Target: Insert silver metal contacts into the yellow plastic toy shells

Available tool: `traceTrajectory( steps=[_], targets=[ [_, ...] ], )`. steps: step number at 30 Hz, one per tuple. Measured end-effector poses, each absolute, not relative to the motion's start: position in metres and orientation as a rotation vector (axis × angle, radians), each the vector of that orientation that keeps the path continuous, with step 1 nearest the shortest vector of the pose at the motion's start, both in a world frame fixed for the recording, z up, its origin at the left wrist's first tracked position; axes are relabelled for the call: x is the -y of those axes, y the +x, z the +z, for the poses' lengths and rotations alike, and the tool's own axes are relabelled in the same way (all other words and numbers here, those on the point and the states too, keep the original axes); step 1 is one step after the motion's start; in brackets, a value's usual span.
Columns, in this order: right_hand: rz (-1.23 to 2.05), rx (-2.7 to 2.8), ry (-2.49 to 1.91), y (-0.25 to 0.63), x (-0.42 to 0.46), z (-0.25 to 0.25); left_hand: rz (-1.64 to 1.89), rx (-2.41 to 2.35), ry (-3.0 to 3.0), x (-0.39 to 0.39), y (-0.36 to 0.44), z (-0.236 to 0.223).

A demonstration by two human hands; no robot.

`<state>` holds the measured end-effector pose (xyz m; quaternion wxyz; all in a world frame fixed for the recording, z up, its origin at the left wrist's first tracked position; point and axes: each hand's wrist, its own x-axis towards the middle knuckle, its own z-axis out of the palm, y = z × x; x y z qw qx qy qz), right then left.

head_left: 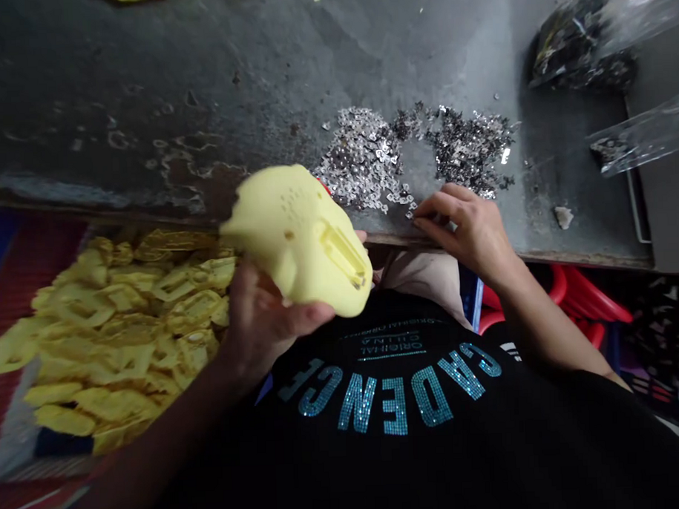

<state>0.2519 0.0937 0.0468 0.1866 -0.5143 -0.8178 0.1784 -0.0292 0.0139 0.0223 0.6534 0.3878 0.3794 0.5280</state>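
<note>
My left hand [263, 309] grips a yellow plastic shell [299, 233], with the thumb along its near edge. The shell has a long recessed slot, a round hole and a group of tiny holes; a bit of red shows behind it. At the table's front edge, my right hand [466, 228] pinches at a small metal piece [410, 214] with its thumb and fingertips. Just beyond the hands lie a pile of bright flat metal pieces [363, 157] and a darker pile of metal pieces [472, 149].
Many yellow plastic parts [135, 313] are heaped below the table at the left. Clear plastic bags [571, 42] with dark contents lie at the right of the worn grey table [288, 63]. A whitish lump [564, 217] sits near the front edge; red plastic [569, 298] shows underneath.
</note>
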Motion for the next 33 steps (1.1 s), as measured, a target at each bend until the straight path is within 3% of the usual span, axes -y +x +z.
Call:
traceTrajectory(
  steps=[3,11,17,24,33],
  targets=[
    [0.227,2.599,-1.634,0.247,-0.113,0.053,1.299,-0.728,0.793,-0.02,-0.024,0.02],
    [-0.111,2.849,-1.768,0.217,-0.111,0.069,1.113,-0.635,0.573,-0.022,-0.019,0.01],
    [-0.131,2.845,-1.744,0.221,-0.109,0.065,1.082,-0.639,0.589,-0.019,-0.014,0.004],
    [0.085,2.685,-1.682,0.249,-0.104,0.058,1.048,-0.713,0.55,-0.017,-0.014,0.005],
    [-0.151,2.762,-1.624,0.231,-0.103,0.055,1.027,-0.698,0.536,-0.019,-0.011,0.003]
  ],
)
